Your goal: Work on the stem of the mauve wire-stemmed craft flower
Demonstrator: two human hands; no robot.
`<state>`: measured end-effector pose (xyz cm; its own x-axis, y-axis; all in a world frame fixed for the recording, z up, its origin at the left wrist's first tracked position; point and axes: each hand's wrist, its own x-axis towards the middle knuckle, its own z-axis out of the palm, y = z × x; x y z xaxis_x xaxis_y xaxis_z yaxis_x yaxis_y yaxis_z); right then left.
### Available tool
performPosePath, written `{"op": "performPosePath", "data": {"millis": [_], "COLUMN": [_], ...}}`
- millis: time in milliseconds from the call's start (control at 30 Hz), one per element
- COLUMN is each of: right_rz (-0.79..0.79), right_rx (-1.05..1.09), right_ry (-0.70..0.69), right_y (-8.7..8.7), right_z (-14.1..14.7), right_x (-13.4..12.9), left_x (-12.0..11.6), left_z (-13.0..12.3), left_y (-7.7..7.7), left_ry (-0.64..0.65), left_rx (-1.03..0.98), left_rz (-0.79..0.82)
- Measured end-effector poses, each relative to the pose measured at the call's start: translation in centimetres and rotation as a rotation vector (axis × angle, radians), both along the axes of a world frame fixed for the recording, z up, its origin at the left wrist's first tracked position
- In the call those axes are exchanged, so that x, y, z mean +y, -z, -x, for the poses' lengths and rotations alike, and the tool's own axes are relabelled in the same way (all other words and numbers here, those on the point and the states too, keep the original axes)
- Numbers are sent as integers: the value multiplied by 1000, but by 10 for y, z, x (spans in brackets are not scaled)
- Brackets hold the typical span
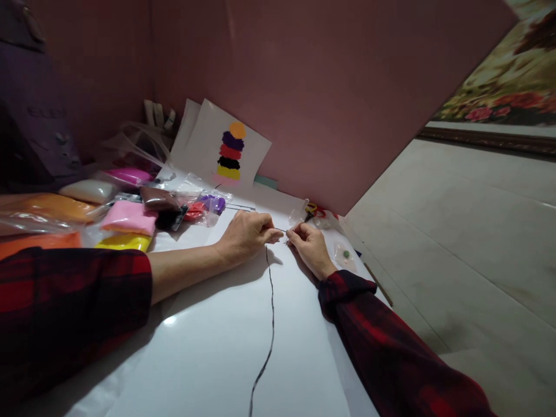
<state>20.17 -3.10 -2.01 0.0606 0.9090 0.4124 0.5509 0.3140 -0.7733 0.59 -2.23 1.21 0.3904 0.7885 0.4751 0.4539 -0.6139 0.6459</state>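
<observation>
A long black cord [272, 313], thin and slightly wavy, runs over the white table surface toward me and out of the bottom of the view. Its upper part goes up into my left hand [248, 234], which is closed with thumb and fingers pinching it. My right hand [310, 246] pinches the short end of the cord just to the right. Between the two pinches a small stretch of cord is held taut. Both hands hover close over the table, fingertips nearly meeting. Whatever lies inside the fingers is hidden.
Bags of coloured clay, among them a pink bag [129, 218], crowd the left. A paper [204, 145] with stacked colour blobs leans on the pink wall. Scissors [313, 209] lie behind my right hand, and a small green ball [346, 254] in plastic sits right of it.
</observation>
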Motion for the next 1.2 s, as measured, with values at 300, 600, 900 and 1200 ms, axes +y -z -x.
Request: {"op": "performPosePath", "data": {"millis": [300,600,900,1200], "right_rz": [-7,-17,-16,-6], "right_rx": [-18,-41,-48,-53], "right_ry": [14,28,38,36], "right_y": [1,2,3,-2], "right_z": [1,0,0,3], "right_x": [1,4,4,1], "left_x": [0,1,4,0], "left_z": [2,0,2,2], "left_y": [0,0,2,2], "left_ry": [62,-70,-33,18], "left_rx": [-89,-50,-38,-135], "left_rz": [45,-32,-27,6]}}
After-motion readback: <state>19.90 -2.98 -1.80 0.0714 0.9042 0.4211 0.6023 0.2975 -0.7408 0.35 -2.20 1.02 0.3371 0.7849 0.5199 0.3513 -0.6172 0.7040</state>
